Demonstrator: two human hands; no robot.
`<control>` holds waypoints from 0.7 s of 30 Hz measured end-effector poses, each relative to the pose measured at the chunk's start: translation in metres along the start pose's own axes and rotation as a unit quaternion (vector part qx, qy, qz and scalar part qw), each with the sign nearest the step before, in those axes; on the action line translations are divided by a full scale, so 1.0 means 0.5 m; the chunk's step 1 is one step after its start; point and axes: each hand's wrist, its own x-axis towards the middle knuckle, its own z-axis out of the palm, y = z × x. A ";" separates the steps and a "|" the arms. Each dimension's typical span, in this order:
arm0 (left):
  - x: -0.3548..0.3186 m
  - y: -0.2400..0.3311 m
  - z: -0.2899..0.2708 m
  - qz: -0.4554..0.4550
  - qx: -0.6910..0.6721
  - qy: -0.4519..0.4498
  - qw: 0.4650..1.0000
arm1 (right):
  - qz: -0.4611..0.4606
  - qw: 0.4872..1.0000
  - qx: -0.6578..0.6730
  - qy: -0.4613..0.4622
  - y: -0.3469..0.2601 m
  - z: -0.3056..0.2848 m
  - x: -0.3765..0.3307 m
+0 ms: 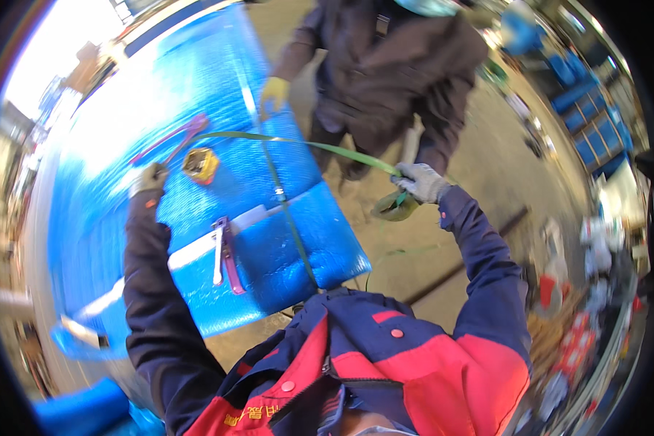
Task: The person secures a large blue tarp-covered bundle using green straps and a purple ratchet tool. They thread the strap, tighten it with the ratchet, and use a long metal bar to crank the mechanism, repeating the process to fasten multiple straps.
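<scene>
My gloved left hand (149, 179) is over the blue-wrapped load, fingers curled at the end of one handle of a pink long-handled tool (194, 126). That tool lies with its two handles spread. My gloved right hand (421, 182) is closed around a green plastic strap (341, 151), out beyond the load's right side. The strap runs left from it across the blue wrapping (123, 109) toward the tool's head. A coiled part of green strap (396, 207) hangs below my right hand. Beside the pink tool stands a yellow container (200, 166) with small dark pieces inside.
A purple and silver hand tool (227, 254) lies on the load nearer to me. Another band (289, 218) crosses the load. A co-worker (392, 73) stands across from me, one yellow-gloved hand (275, 94) at the load's edge. Cluttered materials (574, 341) lie at the right.
</scene>
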 end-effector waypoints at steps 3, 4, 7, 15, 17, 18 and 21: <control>-0.072 0.038 0.023 -0.056 -0.046 -0.019 0.997 | -0.024 0.998 -0.015 0.064 0.000 -0.020 0.169; -0.108 0.048 0.024 -0.054 -0.011 0.041 0.998 | -0.040 0.995 -0.019 0.093 0.004 -0.030 0.232; -0.214 0.046 -0.003 -0.043 -0.020 0.165 0.985 | -0.062 0.966 -0.111 0.226 0.005 -0.072 0.430; -0.623 -0.155 -0.002 -0.294 -0.204 0.202 0.912 | -0.127 0.862 -0.415 0.262 -0.292 -0.170 0.550; -0.803 -0.219 0.044 -0.399 -0.309 0.205 0.839 | -0.277 0.858 -0.371 0.223 -0.414 -0.218 0.484; -0.894 -0.248 0.075 -0.428 -0.301 0.226 0.822 | -0.352 0.850 -0.319 0.228 -0.455 -0.243 0.422; -1.196 -0.263 0.204 -0.548 -0.327 0.256 0.726 | -0.441 0.870 -0.146 0.166 -0.553 -0.249 0.256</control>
